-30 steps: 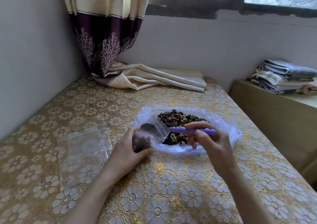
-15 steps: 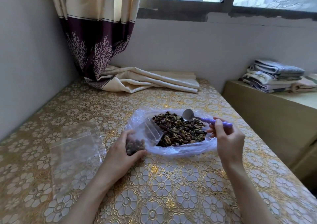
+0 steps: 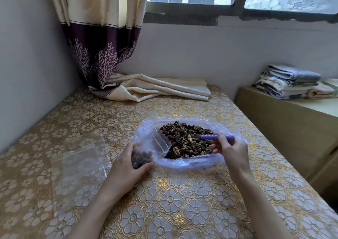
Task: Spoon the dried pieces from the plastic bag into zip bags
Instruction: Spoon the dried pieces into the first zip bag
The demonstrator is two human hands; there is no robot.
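Note:
A clear plastic bag [image 3: 192, 164] lies open on the table with a heap of brown dried pieces [image 3: 186, 139] in it. My right hand [image 3: 230, 147] grips a spoon by its purple handle [image 3: 217, 137]; the bowl is dug into the heap and mostly hidden. My left hand [image 3: 126, 160] holds a small zip bag [image 3: 146, 152] at its lower part, where some dark pieces sit. The zip bag's open mouth leans over the plastic bag's left rim.
Spare clear zip bags [image 3: 78, 158] lie flat to the left on the gold flower-patterned tablecloth [image 3: 182, 202]. A curtain's end [image 3: 155, 88] is heaped at the back. Folded towels [image 3: 290, 81] rest on a lower cabinet [image 3: 285, 121] to the right.
The spoon left the zip bag's mouth, swung right over the heap, and now its bowl is sunk into the dried pieces. My left hand kept holding the zip bag.

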